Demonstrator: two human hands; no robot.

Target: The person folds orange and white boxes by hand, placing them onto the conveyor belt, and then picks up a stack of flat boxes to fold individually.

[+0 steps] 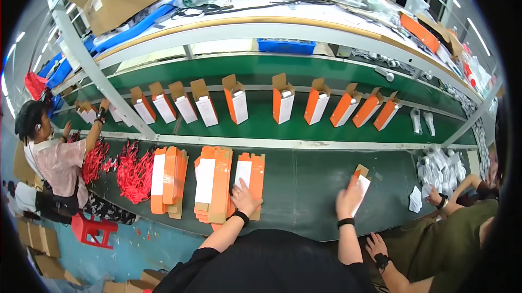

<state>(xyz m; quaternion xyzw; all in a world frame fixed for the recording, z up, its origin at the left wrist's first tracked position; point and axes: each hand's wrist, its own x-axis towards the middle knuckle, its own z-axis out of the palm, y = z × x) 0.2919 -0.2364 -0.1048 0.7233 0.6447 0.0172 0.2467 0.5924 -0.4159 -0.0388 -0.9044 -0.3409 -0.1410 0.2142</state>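
Orange carton [359,181] under right hand [348,198] fingers [354,182]

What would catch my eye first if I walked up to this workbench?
Probably the row of open orange-and-white boxes standing along the green belt at the back. Nearer, stacks of flat orange cartons lie on the dark table; the left hand rests on one stack, and the right hand holds a single box. A red heap of cords lies to the left.
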